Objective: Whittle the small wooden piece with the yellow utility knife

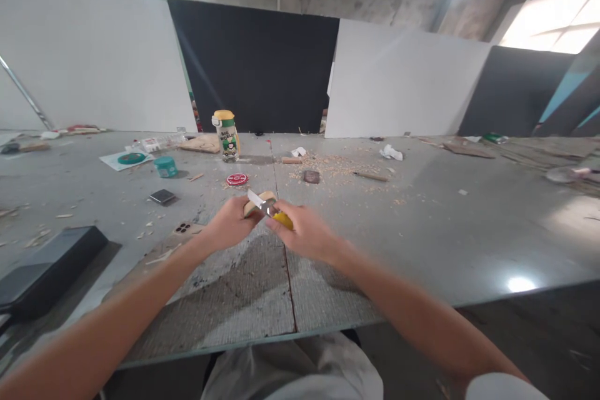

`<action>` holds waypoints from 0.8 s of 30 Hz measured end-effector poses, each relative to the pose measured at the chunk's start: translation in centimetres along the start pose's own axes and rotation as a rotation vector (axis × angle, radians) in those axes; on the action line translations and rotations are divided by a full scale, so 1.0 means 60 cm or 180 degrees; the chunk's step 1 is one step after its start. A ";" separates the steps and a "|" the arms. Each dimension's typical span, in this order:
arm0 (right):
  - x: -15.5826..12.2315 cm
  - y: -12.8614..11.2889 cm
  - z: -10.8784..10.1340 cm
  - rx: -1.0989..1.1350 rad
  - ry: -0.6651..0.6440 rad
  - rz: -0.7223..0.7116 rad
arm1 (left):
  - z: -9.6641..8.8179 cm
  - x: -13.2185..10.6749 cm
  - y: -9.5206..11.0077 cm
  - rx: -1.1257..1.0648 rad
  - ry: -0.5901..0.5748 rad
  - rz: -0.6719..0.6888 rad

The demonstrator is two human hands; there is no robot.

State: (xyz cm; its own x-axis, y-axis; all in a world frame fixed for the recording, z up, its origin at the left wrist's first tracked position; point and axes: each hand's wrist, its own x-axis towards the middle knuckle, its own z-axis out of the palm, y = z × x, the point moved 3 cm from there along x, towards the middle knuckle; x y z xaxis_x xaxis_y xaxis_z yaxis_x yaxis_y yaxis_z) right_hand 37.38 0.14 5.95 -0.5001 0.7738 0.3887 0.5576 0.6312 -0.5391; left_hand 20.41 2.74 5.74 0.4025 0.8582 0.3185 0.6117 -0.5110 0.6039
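Note:
My left hand [230,222] is closed around a small pale piece of wood [262,197], held above the grey table [422,231]. My right hand [304,232] grips a knife with a yellow handle [284,220]; its bright blade [257,200] lies against the wood. Both hands meet at the middle of the view, over a rough, scuffed patch of the tabletop.
Wood shavings [337,169] are scattered behind the hands. A bottle with a yellow lid [226,135], a teal jar [165,166], a red disc [237,179], a phone [187,228] and a small dark block [311,177] lie around. A black case [44,269] sits at the left edge. White and black panels stand behind.

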 end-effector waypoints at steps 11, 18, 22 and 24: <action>0.006 0.020 -0.003 -0.0804 0.0070 0.0091 | 0.004 0.002 -0.009 -0.0402 0.0013 -0.0194; 0.029 0.158 -0.106 -0.0920 0.0909 0.1001 | -0.023 0.004 -0.011 -0.1019 0.0366 -0.0381; 0.030 0.114 -0.069 -0.0544 0.0723 0.0429 | -0.017 0.005 -0.009 -0.0803 0.0320 -0.0501; 0.024 0.070 -0.035 -0.0448 0.0513 0.0092 | -0.011 0.006 -0.007 -0.0829 0.0242 -0.0452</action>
State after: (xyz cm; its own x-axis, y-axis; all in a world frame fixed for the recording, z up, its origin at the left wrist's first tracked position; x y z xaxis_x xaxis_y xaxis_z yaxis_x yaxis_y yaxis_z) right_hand 40.40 4.02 5.85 -0.3766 0.7829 0.4952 0.6627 0.6012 -0.4465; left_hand 19.87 3.32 6.06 0.2671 0.9264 0.2654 0.4591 -0.3645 0.8102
